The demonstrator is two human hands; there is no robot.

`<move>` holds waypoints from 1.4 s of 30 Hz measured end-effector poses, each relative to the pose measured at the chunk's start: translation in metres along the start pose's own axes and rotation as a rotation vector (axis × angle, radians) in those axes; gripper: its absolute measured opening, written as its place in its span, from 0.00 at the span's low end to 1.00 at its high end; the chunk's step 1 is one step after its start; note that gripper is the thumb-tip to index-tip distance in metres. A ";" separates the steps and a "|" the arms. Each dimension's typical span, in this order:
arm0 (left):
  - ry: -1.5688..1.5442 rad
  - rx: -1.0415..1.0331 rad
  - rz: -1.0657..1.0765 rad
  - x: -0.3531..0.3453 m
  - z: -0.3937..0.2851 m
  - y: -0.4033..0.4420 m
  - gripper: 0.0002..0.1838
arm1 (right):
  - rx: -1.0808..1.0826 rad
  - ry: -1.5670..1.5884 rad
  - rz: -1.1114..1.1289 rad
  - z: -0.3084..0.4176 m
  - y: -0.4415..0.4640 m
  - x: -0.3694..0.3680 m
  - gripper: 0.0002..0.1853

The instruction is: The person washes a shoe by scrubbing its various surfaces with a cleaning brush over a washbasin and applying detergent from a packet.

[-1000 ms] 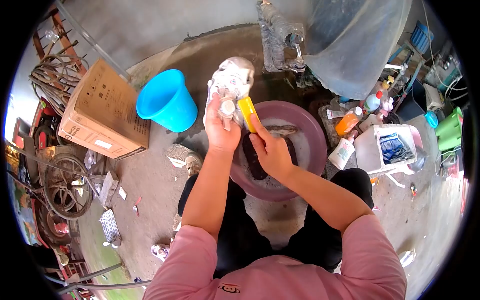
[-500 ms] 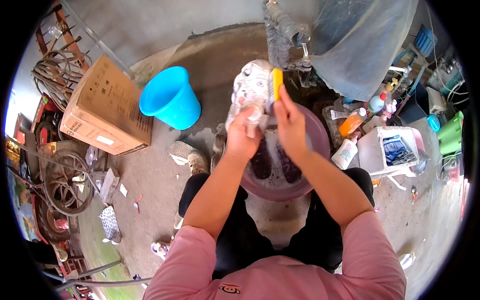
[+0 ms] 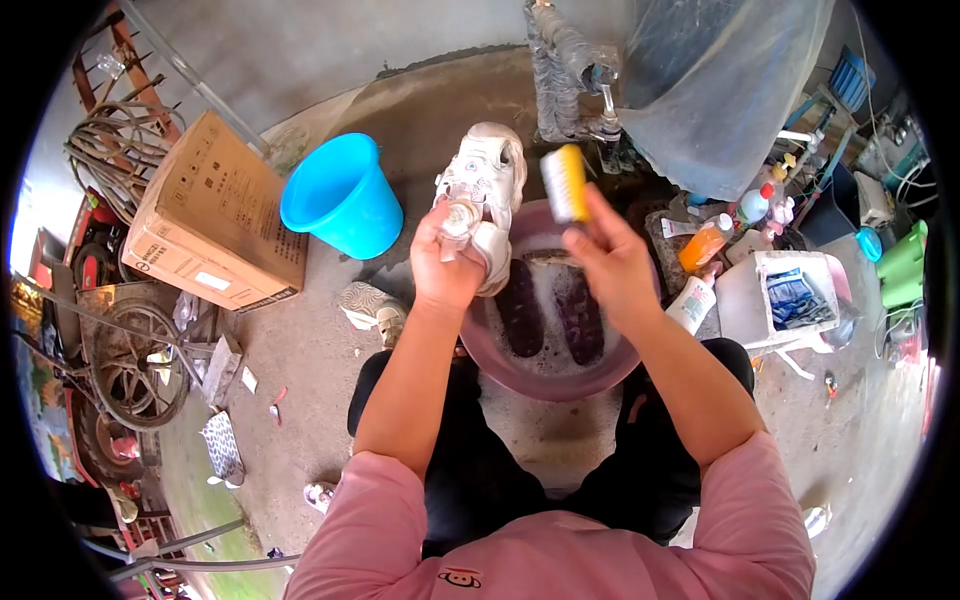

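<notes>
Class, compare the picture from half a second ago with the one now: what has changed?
The yellow brush, against the white shoe before, has come away to its right, leaving a gap. The shoe has shifted slightly left and turned. Nothing was let go: the left hand keeps the shoe, the right hand the brush. The blue bucket stayed put.

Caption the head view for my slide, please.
Left hand grips a white sneaker, right hand a yellow scrubbing brush held apart from it, near a sudsy mauve basin.

Gap btwn white shoe [image 3: 490, 165] & brush [image 3: 564, 183], basin [image 3: 560, 388] below; obstacles: wrapped pipe [image 3: 556, 85] ahead, orange btl [image 3: 706, 243] R.
</notes>
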State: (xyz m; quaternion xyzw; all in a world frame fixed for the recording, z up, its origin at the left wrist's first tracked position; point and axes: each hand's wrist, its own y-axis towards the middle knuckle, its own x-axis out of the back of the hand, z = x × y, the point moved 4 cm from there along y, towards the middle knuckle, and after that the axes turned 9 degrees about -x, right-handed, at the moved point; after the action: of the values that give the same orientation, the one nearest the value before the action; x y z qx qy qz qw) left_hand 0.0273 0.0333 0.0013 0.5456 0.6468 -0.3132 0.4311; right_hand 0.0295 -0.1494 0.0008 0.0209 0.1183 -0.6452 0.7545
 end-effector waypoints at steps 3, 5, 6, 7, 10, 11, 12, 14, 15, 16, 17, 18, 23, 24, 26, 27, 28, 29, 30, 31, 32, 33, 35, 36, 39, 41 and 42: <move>-0.074 0.183 0.001 -0.009 0.013 -0.011 0.23 | -0.074 -0.004 -0.104 0.015 0.013 0.021 0.21; -0.118 0.268 0.000 -0.008 0.023 -0.018 0.22 | -0.098 0.027 -0.086 0.009 0.022 0.023 0.19; -0.090 0.280 -0.001 -0.010 0.028 -0.020 0.23 | -0.112 0.043 -0.074 0.009 0.023 0.021 0.18; -0.085 0.304 0.045 -0.016 0.029 -0.023 0.23 | -0.028 0.047 -0.072 0.015 0.020 0.018 0.16; -0.047 0.303 0.059 -0.016 0.028 -0.025 0.24 | 0.076 0.140 -0.045 0.028 0.015 0.013 0.15; -0.030 0.290 0.047 -0.014 0.027 -0.024 0.25 | 0.096 0.132 -0.040 0.031 0.016 0.014 0.18; -0.024 0.309 0.046 -0.014 0.028 -0.025 0.25 | 0.104 0.083 -0.040 0.034 0.016 0.015 0.19; -0.011 0.349 0.046 -0.017 0.029 -0.029 0.25 | 0.124 -0.016 -0.041 0.040 0.017 0.017 0.20; -0.007 0.363 0.057 -0.018 0.030 -0.029 0.25 | 0.078 -0.020 -0.025 0.042 0.018 0.017 0.19; -0.003 0.378 0.068 -0.018 0.030 -0.030 0.24 | 0.077 -0.076 -0.053 0.042 0.019 0.020 0.18; 0.002 0.394 0.078 -0.019 0.031 -0.031 0.24 | 0.074 -0.130 -0.082 0.043 0.020 0.023 0.18; 0.035 0.388 0.066 -0.017 0.032 -0.030 0.25 | 0.072 -0.185 -0.113 0.043 0.021 0.025 0.17; 0.300 0.366 0.034 -0.023 0.034 -0.031 0.27 | 0.123 -0.318 -0.321 0.042 0.026 0.037 0.16; 0.506 0.323 0.163 -0.024 0.033 -0.031 0.28 | 0.125 -0.337 -0.352 0.044 0.026 0.040 0.16; 0.915 0.221 0.421 -0.021 0.031 -0.034 0.30 | 0.170 -0.321 -0.375 0.049 0.025 0.044 0.15; 0.903 0.170 0.519 -0.024 0.039 -0.036 0.34 | 0.194 -0.321 -0.385 0.050 0.024 0.046 0.15; 1.085 0.125 0.571 -0.023 0.041 -0.036 0.34 | 0.218 -0.321 -0.394 0.051 0.023 0.047 0.15; 1.266 0.079 0.620 -0.024 0.043 -0.037 0.34 | 0.222 -0.344 -0.407 0.051 0.022 0.047 0.15; 1.448 0.030 0.667 -0.024 0.045 -0.039 0.35 | 0.202 -0.352 -0.403 0.049 0.021 0.045 0.16; 1.518 -0.326 0.679 -0.034 0.044 -0.040 0.31 | 0.182 -0.358 -0.400 0.048 0.020 0.043 0.16; 1.522 -0.248 0.648 -0.030 0.050 -0.041 0.29 | 0.163 -0.364 -0.397 0.047 0.019 0.041 0.16; 1.525 -0.173 0.616 -0.023 0.056 -0.041 0.26 | 0.185 -0.347 -0.392 0.040 0.023 0.041 0.16; 1.501 -0.123 0.619 -0.008 0.064 -0.039 0.22 | 0.201 -0.389 -0.374 0.034 0.026 0.039 0.16; 1.474 -0.146 0.654 -0.007 0.066 -0.039 0.20 | 0.208 -0.411 -0.365 0.033 0.026 0.038 0.16; 1.216 0.099 0.414 -0.010 0.064 -0.042 0.14 | 0.043 -0.286 -0.302 0.042 0.025 0.037 0.19; 0.918 0.201 0.323 0.007 0.067 -0.038 0.13 | -0.012 -0.224 -0.277 0.042 0.026 0.038 0.20; 0.744 0.244 0.291 0.002 0.064 -0.037 0.15 | -0.003 -0.211 -0.270 0.038 0.031 0.040 0.20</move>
State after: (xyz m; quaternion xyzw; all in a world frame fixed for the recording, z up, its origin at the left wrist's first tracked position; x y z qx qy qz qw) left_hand 0.0051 -0.0294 -0.0305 0.7543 0.6327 -0.1048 0.1402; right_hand 0.0712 -0.1902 0.0260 -0.0644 0.0410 -0.7392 0.6691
